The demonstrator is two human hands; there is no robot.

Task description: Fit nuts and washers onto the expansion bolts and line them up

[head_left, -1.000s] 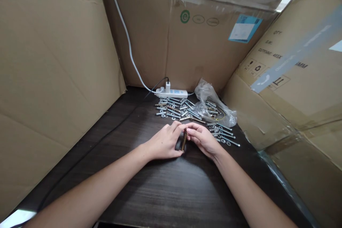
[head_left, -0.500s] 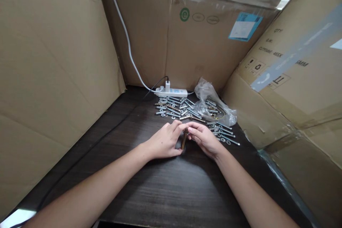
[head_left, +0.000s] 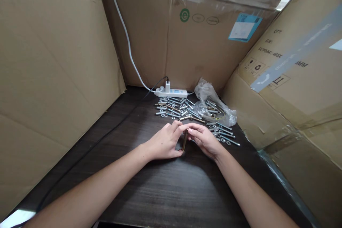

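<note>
A brass-coloured expansion bolt [head_left: 184, 143] is held nearly upright over the dark table, between my two hands. My left hand [head_left: 166, 141] grips it from the left, with the thumb at its lower end and the fingers curled toward its top. At the upper end, the fingertips of my right hand [head_left: 204, 139] pinch the bolt; what sits under them is partly hidden. Behind my hands lies a spread of silver and brass-coloured bolts, sleeves and washers [head_left: 173, 115]. More long bolts and washers [head_left: 226, 134] lie just beyond my right hand.
A white power strip [head_left: 175, 93] with a plugged-in charger stands at the back. Beside it lies a clear plastic bag [head_left: 208, 94] with metal parts. Cardboard boxes [head_left: 144, 42] wall in the dark table [head_left: 171, 192]. A black cable [head_left: 107, 133] runs along the left.
The bolt's tilt has shifted very slightly, and the right fingertips have moved a little at its top. Both hands stay in the same place.
</note>
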